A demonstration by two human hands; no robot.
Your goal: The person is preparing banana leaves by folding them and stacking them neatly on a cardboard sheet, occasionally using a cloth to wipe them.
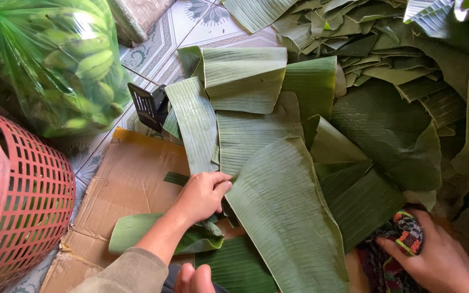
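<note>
My left hand (203, 194) presses down on the left edge of a large pale-green banana leaf piece (286, 217) that lies underside up over a cardboard sheet (128, 187). My right hand (442, 260) grips a multicoloured patterned cloth (403, 241) at the lower right, beside that leaf's right edge. More cut banana leaf pieces (245, 130) lie overlapping just beyond the left hand, some folded. A curled leaf piece (137, 230) rests under my left forearm.
A big heap of darker banana leaves (408, 81) fills the right and top. A red plastic basket (23, 195) stands at the left, with a green bag of bananas (66, 59) behind it. A small black object (149, 106) sits on the tiled floor (175, 32).
</note>
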